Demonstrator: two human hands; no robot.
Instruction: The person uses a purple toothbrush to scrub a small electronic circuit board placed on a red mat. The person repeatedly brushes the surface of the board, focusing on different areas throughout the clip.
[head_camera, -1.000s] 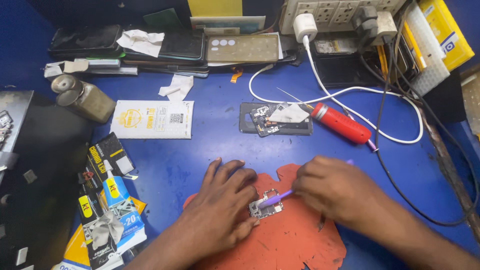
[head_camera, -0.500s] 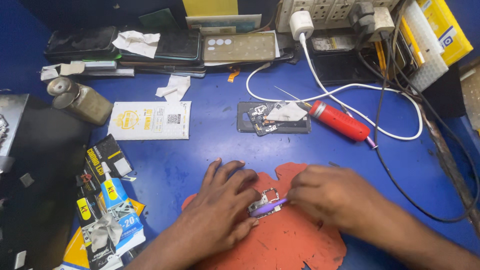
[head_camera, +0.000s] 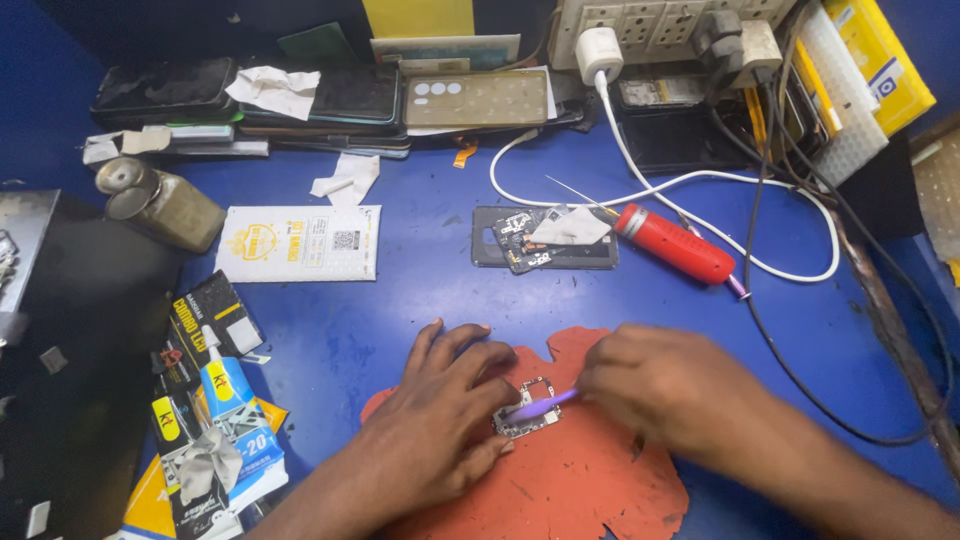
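Note:
My left hand (head_camera: 440, 420) presses down on a small circuit board (head_camera: 527, 412) that lies on a torn orange mat (head_camera: 570, 490), fingers pinning its left side. My right hand (head_camera: 665, 385) grips a thin purple tool (head_camera: 540, 405) and holds its tip against the board. Both hands meet over the board near the bottom centre of the blue desk (head_camera: 400, 320). The tool's handle end is hidden inside my right fist.
An opened phone body (head_camera: 545, 240) and a red soldering tool (head_camera: 675, 243) with a white cable (head_camera: 790, 270) lie behind the mat. A white packet (head_camera: 300, 243), a metal bottle (head_camera: 160, 203) and glue packets (head_camera: 215, 400) sit left. Stacked phones (head_camera: 320, 100) line the back.
My right hand has shifted slightly along the board with the purple tool, as in a scrubbing stroke. My left hand stays pressed on the board.

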